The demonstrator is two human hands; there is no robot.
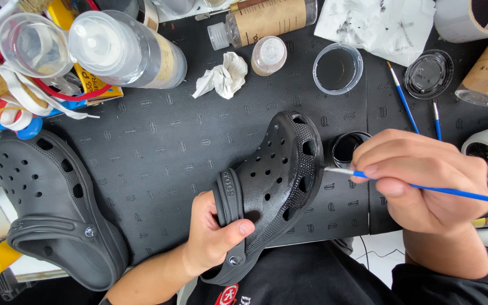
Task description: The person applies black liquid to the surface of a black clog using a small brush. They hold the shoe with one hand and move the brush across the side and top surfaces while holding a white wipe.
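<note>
Head view: at lower centre the left hand point(213, 234) has its fingers clamped on the heel of a black perforated rubber clog point(272, 186), tilted above the dark tabletop point(159, 141). The right hand point(425, 181), fingers pinching a thin blue-handled paintbrush point(425, 188), puts the tip at the clog's right toe edge, just beside a small black paint cup point(347, 148). Open mat lies left of the clog, up to a second black clog point(57, 209) at the left edge.

Left hand point(213, 234) clasped; right hand point(425, 181) in pinching grip

surface: black patterned mat point(159, 147) | under it: white table point(382, 254) | light: even

Craft workbench: paintbrushes point(401, 96), paint cup point(338, 69).
</note>
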